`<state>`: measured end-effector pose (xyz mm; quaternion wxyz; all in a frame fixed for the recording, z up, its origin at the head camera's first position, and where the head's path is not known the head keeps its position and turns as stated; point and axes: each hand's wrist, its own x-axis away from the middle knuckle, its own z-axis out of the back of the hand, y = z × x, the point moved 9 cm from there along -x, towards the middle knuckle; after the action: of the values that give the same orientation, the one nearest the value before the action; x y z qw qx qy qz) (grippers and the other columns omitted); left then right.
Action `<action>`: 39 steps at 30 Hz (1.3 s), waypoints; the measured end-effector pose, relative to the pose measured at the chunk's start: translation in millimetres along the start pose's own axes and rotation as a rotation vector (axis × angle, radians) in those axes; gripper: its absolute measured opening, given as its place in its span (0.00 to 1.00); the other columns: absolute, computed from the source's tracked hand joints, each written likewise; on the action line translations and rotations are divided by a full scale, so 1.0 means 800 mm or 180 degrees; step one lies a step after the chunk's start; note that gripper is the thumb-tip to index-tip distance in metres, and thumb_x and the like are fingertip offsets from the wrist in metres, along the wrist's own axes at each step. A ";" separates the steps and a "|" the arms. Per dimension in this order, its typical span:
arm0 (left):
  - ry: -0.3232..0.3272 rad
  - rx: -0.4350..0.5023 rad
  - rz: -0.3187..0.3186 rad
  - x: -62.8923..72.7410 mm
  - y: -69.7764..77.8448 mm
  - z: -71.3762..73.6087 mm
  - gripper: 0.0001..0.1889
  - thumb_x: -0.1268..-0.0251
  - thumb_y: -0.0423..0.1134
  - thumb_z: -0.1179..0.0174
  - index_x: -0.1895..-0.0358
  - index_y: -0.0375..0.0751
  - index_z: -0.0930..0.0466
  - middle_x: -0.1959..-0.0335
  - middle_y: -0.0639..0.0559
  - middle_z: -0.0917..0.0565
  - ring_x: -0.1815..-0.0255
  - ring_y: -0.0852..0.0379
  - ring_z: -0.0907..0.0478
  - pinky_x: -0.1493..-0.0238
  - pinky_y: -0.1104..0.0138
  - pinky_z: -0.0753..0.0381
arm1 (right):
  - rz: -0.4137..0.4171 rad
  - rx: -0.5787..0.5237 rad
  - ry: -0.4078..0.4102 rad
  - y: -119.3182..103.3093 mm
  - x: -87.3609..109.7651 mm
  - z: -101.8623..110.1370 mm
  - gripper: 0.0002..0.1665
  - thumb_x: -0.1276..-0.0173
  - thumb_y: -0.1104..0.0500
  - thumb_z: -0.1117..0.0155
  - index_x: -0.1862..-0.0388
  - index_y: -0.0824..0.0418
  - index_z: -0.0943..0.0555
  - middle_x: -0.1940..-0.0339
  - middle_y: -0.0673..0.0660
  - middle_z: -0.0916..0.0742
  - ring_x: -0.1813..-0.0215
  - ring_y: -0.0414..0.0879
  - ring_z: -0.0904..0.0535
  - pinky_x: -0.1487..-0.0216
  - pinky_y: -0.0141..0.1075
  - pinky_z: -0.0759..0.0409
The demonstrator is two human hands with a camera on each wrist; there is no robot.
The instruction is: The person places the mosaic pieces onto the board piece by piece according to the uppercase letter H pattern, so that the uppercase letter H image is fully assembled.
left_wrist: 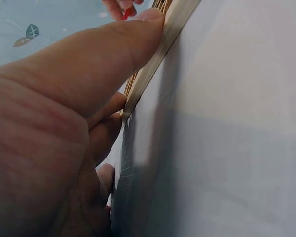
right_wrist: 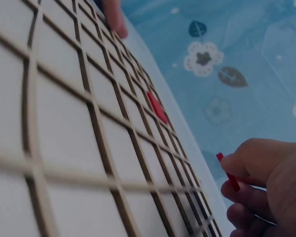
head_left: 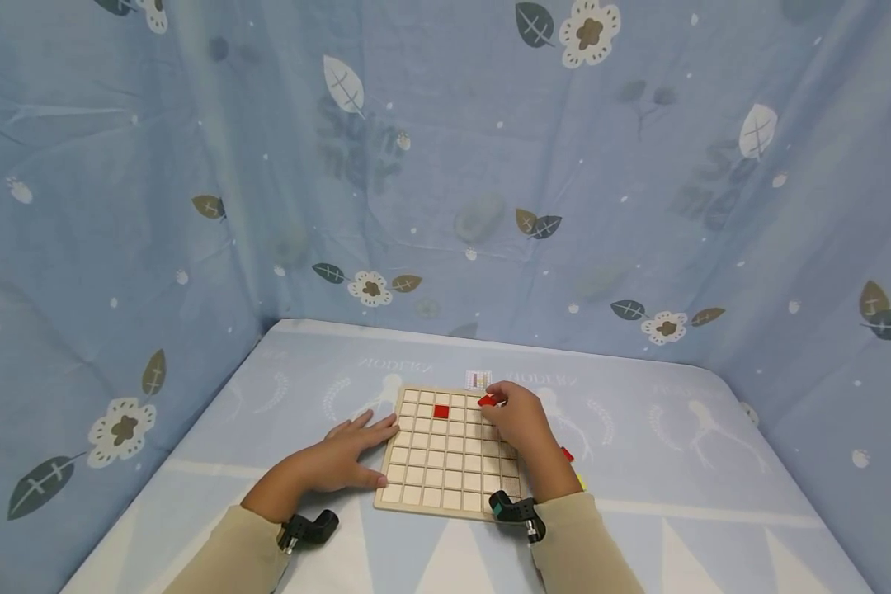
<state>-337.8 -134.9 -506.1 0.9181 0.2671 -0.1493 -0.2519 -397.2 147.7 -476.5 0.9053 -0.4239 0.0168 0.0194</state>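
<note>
A square wooden board (head_left: pixel 445 513) with a raised grid lies on the table. One red square tile (head_left: pixel 441 412) sits in a cell in its far rows; the right wrist view shows this red tile (right_wrist: pixel 157 107) too. My left hand (head_left: pixel 347 455) is spread flat by the board's left side, thumb and fingertips at the rim. Over the far right corner, my right hand (head_left: pixel 518 417) pinches a second red tile (head_left: pixel 487 401) between thumb and fingers. The right wrist view shows that held tile (right_wrist: pixel 228 172) edge-on, apart from the grid.
Beyond the board lies a small card (head_left: pixel 478 379) with a coloured pattern. A red piece (head_left: pixel 568 454) and a yellow piece (head_left: pixel 582 481) show partly from behind my right forearm. Blue patterned curtain (head_left: pixel 445 165) encloses the table at the back and sides.
</note>
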 end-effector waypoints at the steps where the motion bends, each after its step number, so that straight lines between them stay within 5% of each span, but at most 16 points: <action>1: 0.0001 0.0020 0.0001 0.000 0.001 0.000 0.49 0.37 0.61 0.28 0.16 0.53 0.41 0.12 0.57 0.49 0.12 0.35 0.64 0.21 0.29 0.60 | 0.0041 0.0013 -0.0025 -0.005 0.000 -0.006 0.18 0.27 0.56 0.30 0.40 0.57 0.15 0.50 0.54 0.13 0.54 0.50 0.19 0.58 0.42 0.17; 6: 0.0006 0.0029 -0.0004 0.002 0.003 0.002 0.49 0.37 0.59 0.28 0.16 0.52 0.40 0.12 0.55 0.48 0.12 0.35 0.64 0.21 0.30 0.60 | 0.0124 -0.0007 -0.0219 -0.024 0.007 -0.036 0.11 0.27 0.56 0.29 0.48 0.54 0.14 0.55 0.51 0.13 0.57 0.47 0.19 0.54 0.43 0.17; 20: 0.0021 -0.0043 0.0129 0.000 -0.002 0.001 0.49 0.38 0.61 0.28 0.16 0.55 0.40 0.13 0.57 0.48 0.12 0.37 0.62 0.20 0.31 0.58 | 0.0290 -0.0107 -0.0494 -0.046 0.026 -0.077 0.13 0.27 0.59 0.30 0.45 0.55 0.14 0.55 0.51 0.13 0.58 0.47 0.21 0.56 0.40 0.20; 32: -0.0001 -0.0002 0.0071 0.002 0.000 0.003 0.48 0.36 0.60 0.28 0.16 0.54 0.40 0.13 0.58 0.48 0.12 0.37 0.64 0.20 0.31 0.60 | 0.0563 0.0506 -0.0442 -0.057 0.026 -0.091 0.18 0.29 0.64 0.33 0.42 0.55 0.12 0.44 0.56 0.14 0.51 0.47 0.20 0.53 0.40 0.20; 39: 0.0001 0.0001 0.0084 0.001 -0.001 0.001 0.48 0.36 0.61 0.28 0.16 0.54 0.41 0.13 0.59 0.49 0.12 0.37 0.64 0.20 0.31 0.59 | 0.0593 0.0524 -0.0387 -0.060 0.027 -0.089 0.16 0.28 0.62 0.32 0.43 0.54 0.11 0.45 0.55 0.15 0.48 0.50 0.19 0.49 0.44 0.19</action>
<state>-337.8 -135.9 -506.1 0.9213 0.2653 -0.1528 -0.2396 -374.2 62.5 -486.3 0.9307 -0.3428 0.0027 0.1276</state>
